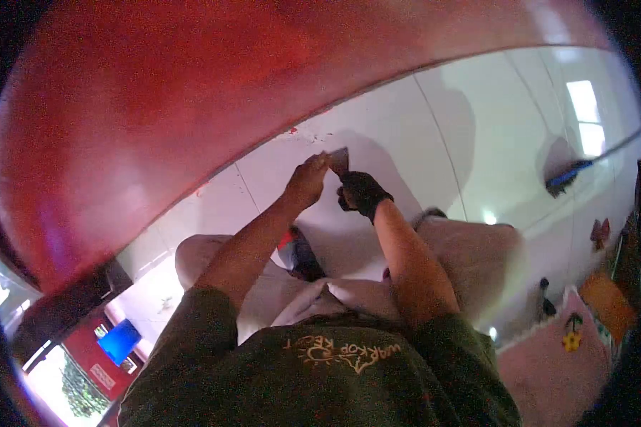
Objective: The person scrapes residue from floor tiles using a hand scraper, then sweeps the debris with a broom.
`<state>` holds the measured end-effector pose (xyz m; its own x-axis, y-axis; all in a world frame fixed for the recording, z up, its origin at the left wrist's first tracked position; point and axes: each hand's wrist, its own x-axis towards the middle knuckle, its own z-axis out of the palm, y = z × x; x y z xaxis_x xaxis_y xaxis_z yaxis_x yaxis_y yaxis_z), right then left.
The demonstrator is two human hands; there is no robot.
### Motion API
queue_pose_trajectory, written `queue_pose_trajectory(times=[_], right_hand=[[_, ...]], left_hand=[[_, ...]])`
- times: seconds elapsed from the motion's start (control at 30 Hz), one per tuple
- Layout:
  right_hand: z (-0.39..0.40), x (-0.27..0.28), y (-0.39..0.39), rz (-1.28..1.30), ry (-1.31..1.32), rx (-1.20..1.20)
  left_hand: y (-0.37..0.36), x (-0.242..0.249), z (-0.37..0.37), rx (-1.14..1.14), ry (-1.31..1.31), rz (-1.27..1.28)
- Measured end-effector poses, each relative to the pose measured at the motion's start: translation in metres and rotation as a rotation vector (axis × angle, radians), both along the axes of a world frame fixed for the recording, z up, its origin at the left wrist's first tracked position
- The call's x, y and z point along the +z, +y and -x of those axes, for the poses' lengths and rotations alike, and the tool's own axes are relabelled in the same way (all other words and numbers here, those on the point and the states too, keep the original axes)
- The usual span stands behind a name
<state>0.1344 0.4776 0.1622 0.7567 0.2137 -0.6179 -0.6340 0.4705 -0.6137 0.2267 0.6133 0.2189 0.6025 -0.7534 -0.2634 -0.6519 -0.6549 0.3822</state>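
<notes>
A scraper (340,161) with a flat, dull metal blade is held up over white floor tiles. Its handle end is in my right hand (365,194), which wears a black glove and is closed around it. My left hand (307,182) is bare, with its fingers pressed together at the left edge of the blade. Small red flakes (293,131) lie on the tiles just beyond my hands, beside the edge of a large red curved surface (157,92).
Between my bent legs is a dark, grey and red object (300,254), partly hidden. A blue-and-black brush head (568,176) lies at the right. Lower right is a pink cloth (548,370) with a yellow flower. A blue panel (120,341) shows lower left.
</notes>
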Motion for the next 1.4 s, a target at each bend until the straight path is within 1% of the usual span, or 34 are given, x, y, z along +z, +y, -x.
queue_pose_trajectory(times=[0.03, 0.07, 0.13, 0.17, 0.2, 0.27, 0.3, 0.33, 0.4, 0.43, 0.5, 0.53, 0.6, 0.63, 0.67, 0.73, 0.77, 0.83, 0.87, 0.9, 0.93, 0.97, 1.0, 1.03, 1.07, 1.1, 1.13, 1.17, 1.2, 1.27, 1.3, 1.33, 1.37, 1.4], right_hand=[[-0.008, -0.003, 0.002, 0.138, -0.116, 0.039], [-0.007, 0.000, 0.001, -0.023, 0.037, -0.026], [-0.019, 0.036, -0.011, -0.308, 0.341, -0.151], [-0.019, 0.042, -0.012, 0.189, 0.001, 0.166], [-0.012, 0.040, -0.013, 0.194, 0.018, 0.209], [-0.013, 0.030, -0.019, -0.136, 0.223, 0.017], [-0.010, 0.033, -0.019, 0.209, 0.040, 0.160], [-0.013, 0.040, -0.020, 0.220, 0.041, 0.186], [-0.015, 0.047, -0.017, 0.062, 0.228, 0.065], [-0.018, 0.042, -0.016, 0.072, 0.238, 0.069], [-0.030, 0.035, -0.016, -0.014, 0.227, 0.008], [-0.034, 0.035, -0.017, -0.004, 0.230, 0.010], [-0.040, 0.037, -0.016, -0.082, 0.258, 0.010], [-0.040, 0.038, -0.013, 0.053, 0.215, 0.070], [-0.038, 0.038, -0.013, 0.055, 0.218, 0.076], [-0.039, 0.040, -0.015, -0.094, 0.414, 0.015], [-0.044, 0.036, -0.013, -0.091, 0.418, 0.021], [-0.052, 0.029, -0.010, 0.453, -0.048, 0.400], [-0.054, 0.029, -0.012, 0.457, -0.046, 0.407], [-0.057, 0.030, -0.015, 0.210, 0.051, 0.258], [-0.056, 0.032, -0.016, -0.041, 0.153, 0.109], [-0.054, 0.036, -0.019, 0.229, 0.072, 0.350], [-0.051, 0.041, -0.019, 0.232, 0.074, 0.353], [-0.050, 0.045, -0.019, 0.247, 0.087, 0.328], [-0.053, 0.045, -0.019, 0.256, 0.093, 0.316], [-0.056, 0.045, -0.018, 0.266, 0.099, 0.303], [-0.066, 0.041, -0.016, 0.347, 0.058, 0.352], [-0.074, 0.037, -0.014, 0.427, 0.007, 0.401], [-0.076, 0.030, -0.014, 0.428, -0.001, 0.400], [-0.071, 0.012, -0.013, 0.627, -0.407, 0.597], [-0.063, 0.022, -0.009, 0.627, -0.354, 0.596], [-0.055, 0.031, -0.005, 0.623, -0.298, 0.597], [-0.056, 0.031, -0.001, 0.547, -0.126, 0.526], [-0.057, 0.025, -0.001, 0.504, -0.035, 0.491]], left_hand=[[-0.007, -0.021, -0.006, -0.010, 0.091, -0.044], [-0.009, -0.037, -0.004, -0.022, 0.206, -0.083], [-0.021, -0.035, -0.009, -0.026, 0.183, -0.125], [-0.023, -0.033, -0.005, -0.040, 0.159, -0.177], [-0.017, -0.040, 0.006, -0.001, 0.183, -0.166], [-0.008, -0.059, 0.013, -0.069, -0.144, 0.018], [-0.006, -0.063, 0.017, -0.041, -0.198, 0.091], [-0.005, -0.068, 0.019, -0.015, -0.197, 0.099], [-0.004, -0.076, 0.021, 0.004, -0.318, 0.204], [-0.006, -0.078, 0.018, 0.011, -0.309, 0.213], [-0.013, -0.079, 0.008, 0.061, -0.250, 0.109], [-0.014, -0.079, 0.002, 0.066, -0.246, 0.118], [-0.010, -0.080, -0.005, 0.016, -0.200, 0.126], [-0.014, -0.082, -0.003, 0.025, -0.198, 0.097], [-0.014, -0.081, 0.000, 0.031, -0.195, 0.099], [-0.015, -0.079, 0.009, 0.042, -0.271, 0.123], [-0.016, -0.080, 0.007, 0.076, -0.236, 0.157], [-0.021, -0.077, -0.008, 0.098, -0.229, 0.145], [-0.022, -0.075, -0.015, 0.119, -0.241, 0.128], [-0.020, -0.078, -0.015, 0.110, -0.276, 0.188], [-0.017, -0.082, -0.008, 0.110, -0.271, 0.186], [-0.017, -0.086, -0.001, 0.102, -0.251, 0.189], [-0.018, -0.082, 0.006, 0.097, -0.227, 0.193], [-0.018, -0.073, 0.010, 0.151, -0.177, 0.148], [-0.020, -0.075, 0.004, 0.154, -0.179, 0.154], [-0.021, -0.083, -0.006, 0.190, -0.118, 0.213], [-0.020, -0.080, -0.012, 0.227, -0.052, 0.269], [-0.019, -0.076, -0.020, 0.146, -0.265, 0.211], [-0.017, -0.074, -0.024, 0.146, -0.273, 0.211], [-0.013, -0.071, -0.024, 0.167, -0.076, 0.251], [-0.008, -0.073, -0.018, 0.172, -0.083, 0.252], [0.000, -0.077, -0.003, 0.163, -0.188, 0.296], [0.005, -0.082, 0.006, 0.152, -0.291, 0.336], [0.006, -0.080, 0.005, 0.156, -0.288, 0.332]])
